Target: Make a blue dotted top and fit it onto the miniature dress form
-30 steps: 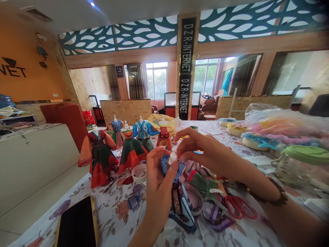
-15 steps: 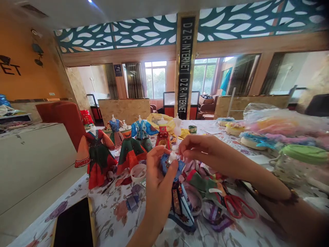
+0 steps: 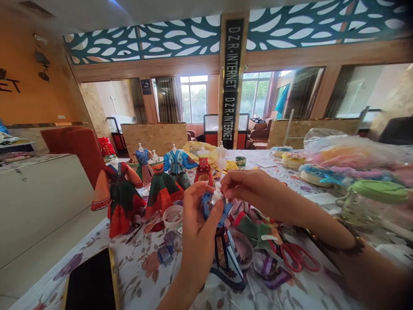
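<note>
A miniature dress form [image 3: 217, 194] with a white neck knob wears a blue top and a long blue, white and brown patterned skirt [image 3: 226, 257]. My left hand [image 3: 200, 219] is closed around the top of it, thumb on the near side and fingers on the far left. My right hand [image 3: 242, 184] is beside the neck and shoulder, its fingertips pinched together; what they hold, if anything, is too small to make out. Behind stand several dressed miniature forms, among them one in a red and green dress [image 3: 121, 200] and one in a blue jacket [image 3: 177, 162].
Red-handled scissors [image 3: 299, 257], purple ribbon [image 3: 274, 271] and fabric scraps [image 3: 253, 229] lie to the right. A phone [image 3: 92, 282] is at front left, near a small white bowl [image 3: 173, 216]. At right are a green-lidded jar [image 3: 374, 202] and plastic-wrapped material [image 3: 358, 148].
My right hand has shifted slightly left, closer to the neck of the form. My left hand keeps its hold. The whole view has moved a little.
</note>
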`<state>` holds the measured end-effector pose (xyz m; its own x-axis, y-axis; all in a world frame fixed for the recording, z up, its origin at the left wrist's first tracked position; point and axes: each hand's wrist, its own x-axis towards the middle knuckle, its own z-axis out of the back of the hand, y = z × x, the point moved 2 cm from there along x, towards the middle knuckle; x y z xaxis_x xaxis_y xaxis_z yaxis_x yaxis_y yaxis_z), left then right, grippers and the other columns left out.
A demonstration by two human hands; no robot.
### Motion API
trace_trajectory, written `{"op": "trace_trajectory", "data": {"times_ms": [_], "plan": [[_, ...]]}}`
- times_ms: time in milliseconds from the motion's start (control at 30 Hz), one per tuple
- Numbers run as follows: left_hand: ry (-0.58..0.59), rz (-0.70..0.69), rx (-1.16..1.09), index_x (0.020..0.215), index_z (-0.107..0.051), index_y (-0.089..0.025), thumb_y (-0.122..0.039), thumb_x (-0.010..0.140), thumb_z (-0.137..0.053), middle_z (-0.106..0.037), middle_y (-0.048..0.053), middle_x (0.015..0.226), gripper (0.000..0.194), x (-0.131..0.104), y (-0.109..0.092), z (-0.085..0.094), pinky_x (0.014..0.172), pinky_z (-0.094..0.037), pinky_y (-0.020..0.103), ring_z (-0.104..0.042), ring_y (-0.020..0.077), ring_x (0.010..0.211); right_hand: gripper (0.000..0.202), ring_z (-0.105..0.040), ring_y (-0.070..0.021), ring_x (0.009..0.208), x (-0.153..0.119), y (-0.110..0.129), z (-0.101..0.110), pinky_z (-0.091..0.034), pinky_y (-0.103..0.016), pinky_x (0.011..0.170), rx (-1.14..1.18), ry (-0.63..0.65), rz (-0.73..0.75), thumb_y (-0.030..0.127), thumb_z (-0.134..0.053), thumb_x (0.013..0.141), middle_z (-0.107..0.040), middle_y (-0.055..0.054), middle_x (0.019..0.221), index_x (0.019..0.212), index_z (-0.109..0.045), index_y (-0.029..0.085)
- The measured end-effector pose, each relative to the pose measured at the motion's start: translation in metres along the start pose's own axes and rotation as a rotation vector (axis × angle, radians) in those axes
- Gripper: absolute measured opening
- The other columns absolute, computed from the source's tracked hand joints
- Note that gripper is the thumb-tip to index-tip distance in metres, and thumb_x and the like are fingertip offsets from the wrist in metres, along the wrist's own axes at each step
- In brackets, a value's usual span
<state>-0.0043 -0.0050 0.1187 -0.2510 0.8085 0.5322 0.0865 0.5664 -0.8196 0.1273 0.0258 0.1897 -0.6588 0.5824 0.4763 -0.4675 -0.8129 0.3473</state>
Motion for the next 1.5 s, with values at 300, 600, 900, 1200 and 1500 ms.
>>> {"op": "trace_trajectory", "data": {"times_ms": [300, 600, 900, 1200, 1500], "plan": [[-0.002, 0.007, 0.002, 0.1, -0.053, -0.033, -0.02, 0.083, -0.06, -0.057, -0.006, 0.102, 0.023, 0.001, 0.0, 0.001, 0.088, -0.041, 0.017, -0.053, 0.008, 0.102, 0.014, -0.054, -0.0083, 0.067, -0.001, 0.0, -0.005, -0.037, -0.019, 0.062, -0.033, -0.05, 0.032, 0.009, -0.049, 0.087, -0.061, 0.004, 0.072, 0.078, -0.056, 0.018], [-0.01, 0.015, 0.01, 0.101, -0.052, -0.033, -0.019, 0.082, -0.06, -0.057, -0.006, 0.1, 0.025, 0.001, 0.0, 0.001, 0.088, -0.041, 0.017, -0.053, 0.008, 0.101, 0.014, -0.054, -0.0087, 0.062, -0.002, 0.0, -0.009, -0.037, -0.019, 0.059, -0.087, -0.124, 0.048, 0.009, -0.048, 0.087, -0.061, 0.004, 0.07, 0.078, -0.055, 0.018], [-0.017, 0.006, 0.002, 0.1, -0.052, -0.03, -0.02, 0.081, -0.061, -0.057, -0.003, 0.101, 0.024, 0.001, 0.0, 0.001, 0.089, -0.043, 0.022, -0.054, 0.012, 0.102, 0.011, -0.057, -0.0104, 0.063, -0.008, -0.008, -0.022, -0.039, -0.02, 0.057, -0.056, -0.217, 0.035, 0.015, -0.047, 0.089, -0.064, 0.002, 0.074, 0.083, -0.053, 0.021], [-0.02, 0.0, 0.021, 0.101, -0.052, -0.03, -0.02, 0.082, -0.06, -0.056, -0.002, 0.105, 0.023, 0.001, 0.002, 0.001, 0.092, -0.041, 0.023, -0.052, 0.0123, 0.105, 0.008, -0.059, -0.0107, 0.065, -0.013, -0.013, -0.026, -0.042, -0.02, 0.061, -0.068, -0.254, 0.02, 0.02, -0.049, 0.091, -0.065, 0.002, 0.076, 0.087, -0.055, 0.022], [-0.012, -0.003, -0.006, 0.102, -0.052, -0.029, -0.02, 0.082, -0.06, -0.056, -0.002, 0.105, 0.024, 0.0, 0.003, 0.001, 0.093, -0.041, 0.024, -0.052, 0.0131, 0.105, 0.008, -0.061, -0.0116, 0.068, -0.009, -0.008, -0.02, -0.044, -0.021, 0.062, -0.125, -0.288, 0.061, 0.017, -0.052, 0.089, -0.066, 0.001, 0.079, 0.083, -0.055, 0.021]]}}
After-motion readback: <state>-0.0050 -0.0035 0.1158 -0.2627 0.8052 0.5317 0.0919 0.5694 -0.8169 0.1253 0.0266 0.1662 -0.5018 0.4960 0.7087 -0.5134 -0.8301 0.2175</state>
